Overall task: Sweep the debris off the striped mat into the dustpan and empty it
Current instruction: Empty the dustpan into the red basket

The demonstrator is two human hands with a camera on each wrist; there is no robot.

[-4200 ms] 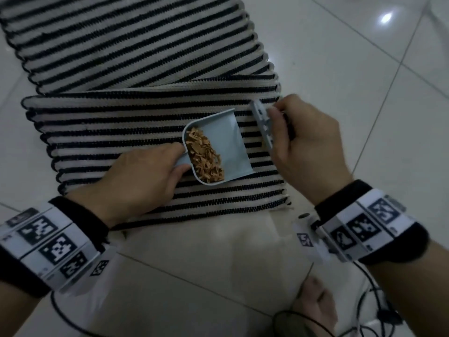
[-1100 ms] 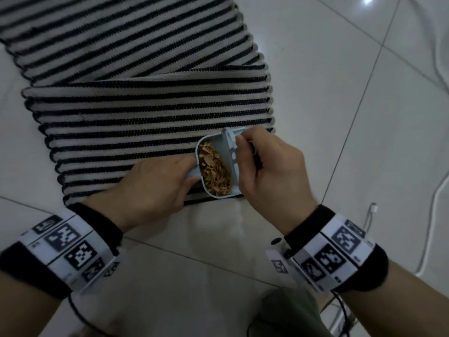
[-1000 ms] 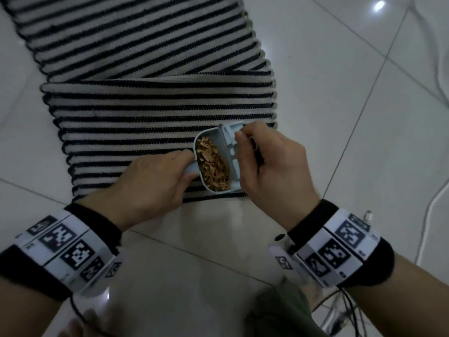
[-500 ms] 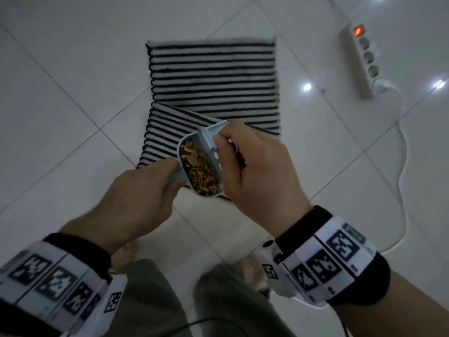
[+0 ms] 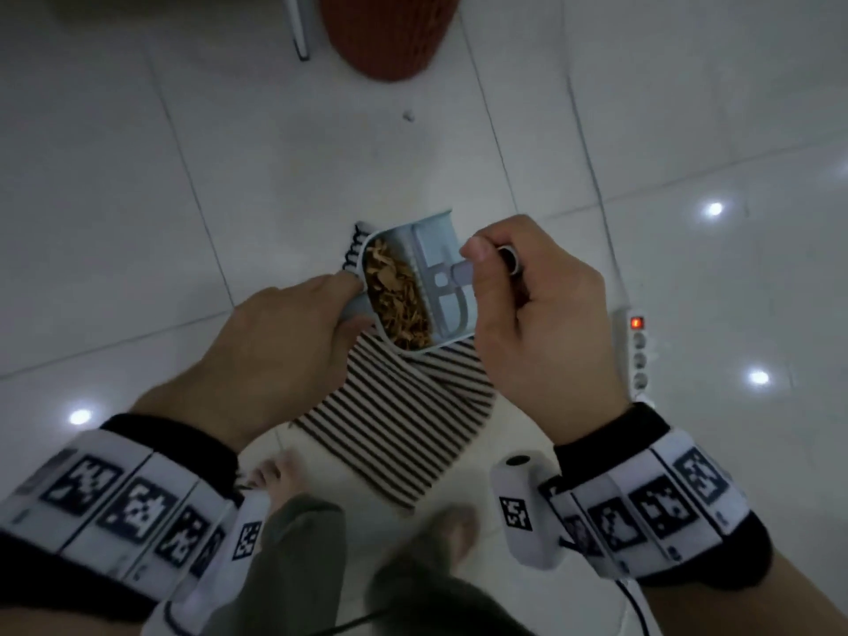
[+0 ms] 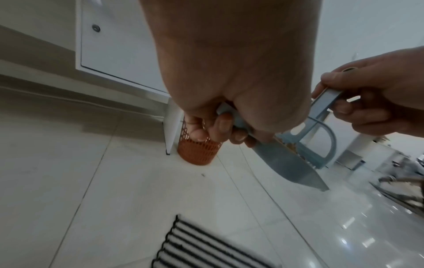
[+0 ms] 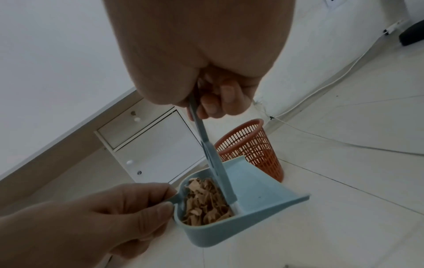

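Observation:
My left hand (image 5: 293, 328) grips the stub handle of a small pale-blue dustpan (image 5: 440, 250), held in the air above the floor. Brown debris (image 5: 397, 296) is heaped in the pan (image 7: 259, 195) against the handle side. My right hand (image 5: 527, 305) grips a matching blue brush (image 5: 447, 286) whose head stands inside the pan, holding the debris (image 7: 204, 203) back. The striped mat (image 5: 399, 420) lies on the floor below my hands, partly folded. An orange mesh waste basket (image 5: 385, 29) stands ahead, also seen past the pan as the basket (image 7: 250, 146).
A white cabinet (image 7: 146, 143) stands beside the basket against the wall. A power strip (image 5: 638, 355) with a lit red switch lies on the white tiled floor to the right, its cable (image 7: 321, 87) running along the wall. My bare feet (image 5: 275, 475) stand at the mat's near edge.
I have risen from the mat, lifting the dustpan and brush together. The view has swung so the mat lies under my hands and the orange basket has come into sight ahead.

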